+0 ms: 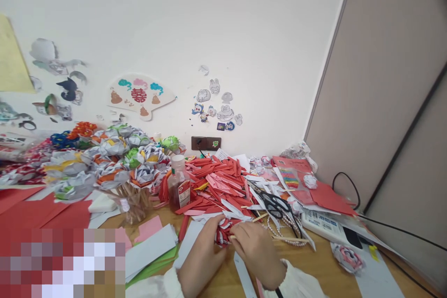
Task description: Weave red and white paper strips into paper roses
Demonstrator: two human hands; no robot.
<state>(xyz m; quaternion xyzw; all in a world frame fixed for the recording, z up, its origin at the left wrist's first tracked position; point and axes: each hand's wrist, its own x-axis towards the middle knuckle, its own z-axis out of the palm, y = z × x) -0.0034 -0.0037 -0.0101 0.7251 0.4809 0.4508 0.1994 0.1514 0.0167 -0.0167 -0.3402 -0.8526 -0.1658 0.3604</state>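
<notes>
Paper flower (222, 232): L hand (205, 245) cupping it, R hand (256, 245) curled alongside, grip unclr.

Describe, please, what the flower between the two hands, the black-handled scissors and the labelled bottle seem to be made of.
Flower: looks like matte red-and-white paper, judging by its crisp folds.
Black-handled scissors: smooth handles, probably plastic; the blades are too unclear to judge.
Labelled bottle: clear, shiny body with red showing through; glass or plastic, I cannot tell.
</notes>
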